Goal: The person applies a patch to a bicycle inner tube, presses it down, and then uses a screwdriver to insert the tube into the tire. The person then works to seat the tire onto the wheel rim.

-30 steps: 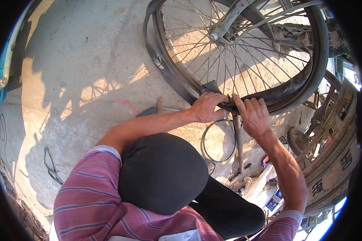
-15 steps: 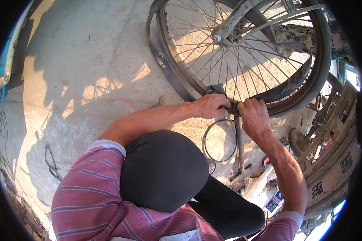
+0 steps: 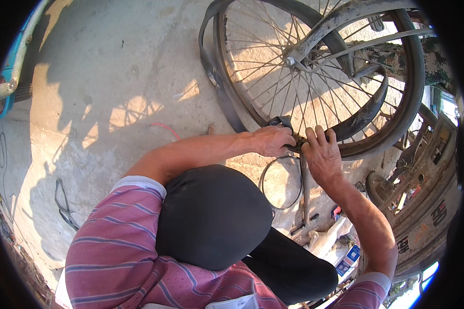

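Observation:
A spoked bicycle wheel point(image 3: 290, 61) stands in front of me, its dark tyre point(image 3: 376, 147) around the rim. A flat black inner tube point(image 3: 368, 114) hangs partly out of the tyre; it loops beyond the rim on the left and lies across the spokes on the right. My left hand point(image 3: 273, 140) is closed on the near edge of the tyre, beside a bunched black fold of tube. Just to its right, my right hand point(image 3: 322, 157) has bent fingers hooked over the same edge. The fingertips of the left hand are partly hidden.
On the concrete floor point(image 3: 134, 62) lie a thin black ring point(image 3: 263, 180), a metal rod point(image 3: 305, 198) and a dark strap point(image 3: 64, 208). A blue-and-white box point(image 3: 349, 259) is at the lower right. Worn machinery point(image 3: 423, 195) stands right; camouflage cloth point(image 3: 441, 62) shows behind the wheel.
The wheel sits slightly further right and lower in the picture. The loose tube inside it has bent over and shifted left. My right fingers have lifted and loosened a little; the left hand keeps its hold.

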### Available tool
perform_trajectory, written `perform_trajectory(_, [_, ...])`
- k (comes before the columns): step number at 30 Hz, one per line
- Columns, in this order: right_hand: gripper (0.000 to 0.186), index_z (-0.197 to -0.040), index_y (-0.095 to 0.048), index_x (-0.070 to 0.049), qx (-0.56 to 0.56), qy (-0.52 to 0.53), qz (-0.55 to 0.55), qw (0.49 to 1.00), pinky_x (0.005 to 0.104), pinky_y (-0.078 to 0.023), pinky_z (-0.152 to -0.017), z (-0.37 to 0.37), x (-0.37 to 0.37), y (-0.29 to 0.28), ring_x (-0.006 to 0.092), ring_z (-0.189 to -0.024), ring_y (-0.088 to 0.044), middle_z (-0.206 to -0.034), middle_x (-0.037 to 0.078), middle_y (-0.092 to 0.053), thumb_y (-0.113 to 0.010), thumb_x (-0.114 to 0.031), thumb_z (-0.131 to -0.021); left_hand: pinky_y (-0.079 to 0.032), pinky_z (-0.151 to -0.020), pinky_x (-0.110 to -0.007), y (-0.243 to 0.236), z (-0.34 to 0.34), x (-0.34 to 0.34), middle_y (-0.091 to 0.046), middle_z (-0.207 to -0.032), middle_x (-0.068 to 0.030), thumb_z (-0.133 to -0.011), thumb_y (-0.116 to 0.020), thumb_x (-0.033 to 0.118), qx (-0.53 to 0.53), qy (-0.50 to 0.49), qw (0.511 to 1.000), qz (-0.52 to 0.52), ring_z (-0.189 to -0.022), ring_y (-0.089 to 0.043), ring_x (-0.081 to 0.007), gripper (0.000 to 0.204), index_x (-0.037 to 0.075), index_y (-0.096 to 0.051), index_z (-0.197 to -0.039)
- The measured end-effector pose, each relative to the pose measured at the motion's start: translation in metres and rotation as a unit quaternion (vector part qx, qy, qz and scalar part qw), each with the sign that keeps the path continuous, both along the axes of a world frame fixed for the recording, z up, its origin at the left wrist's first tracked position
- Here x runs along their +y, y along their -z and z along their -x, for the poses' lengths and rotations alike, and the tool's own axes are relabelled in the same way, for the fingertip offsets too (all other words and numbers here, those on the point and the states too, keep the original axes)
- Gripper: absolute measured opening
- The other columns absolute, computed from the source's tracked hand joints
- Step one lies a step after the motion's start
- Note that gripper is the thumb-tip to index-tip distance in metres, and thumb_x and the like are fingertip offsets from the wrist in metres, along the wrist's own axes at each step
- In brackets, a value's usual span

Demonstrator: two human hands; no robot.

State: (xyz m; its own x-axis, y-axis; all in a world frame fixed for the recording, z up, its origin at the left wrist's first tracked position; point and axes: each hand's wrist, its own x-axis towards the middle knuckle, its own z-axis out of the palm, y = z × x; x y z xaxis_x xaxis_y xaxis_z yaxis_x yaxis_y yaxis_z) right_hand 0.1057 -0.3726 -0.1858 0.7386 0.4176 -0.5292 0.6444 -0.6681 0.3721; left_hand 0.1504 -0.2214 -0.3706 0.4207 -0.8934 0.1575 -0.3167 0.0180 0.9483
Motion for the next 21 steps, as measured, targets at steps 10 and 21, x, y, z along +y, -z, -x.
perform_trajectory(10, [0.008, -0.093, -0.062, -0.016, -0.018, 0.015, -0.091, 0.996, 0.0422, -0.04, -0.085, 0.017, -0.032, 0.007, 0.0219, -0.093, -0.058, -0.09, 0.003, -0.057, -0.064, -0.02, -0.086, -0.05, -0.096, -0.051, 0.006, 0.009, 0.005, -0.064, -0.108, -0.0189, -0.089, -0.063, 0.011, -0.055, -0.005, 0.998, -0.044, -0.109, -0.064, -0.0402, 0.036, 0.01, -0.072, -0.124])
perform_trajectory(21, [0.008, -0.08, -0.068, -0.015, 0.035, 0.015, -0.077, 0.996, 0.0405, -0.041, -0.086, 0.012, -0.032, 0.012, 0.0204, -0.089, -0.062, -0.086, 0.002, -0.062, -0.064, -0.018, -0.085, -0.048, -0.095, -0.051, 0.001, 0.011, -0.001, -0.063, -0.11, -0.0189, -0.088, -0.061, 0.007, -0.086, 0.017, 0.992, -0.088, -0.114, -0.061, -0.0406, 0.034, 0.011, -0.073, -0.12])
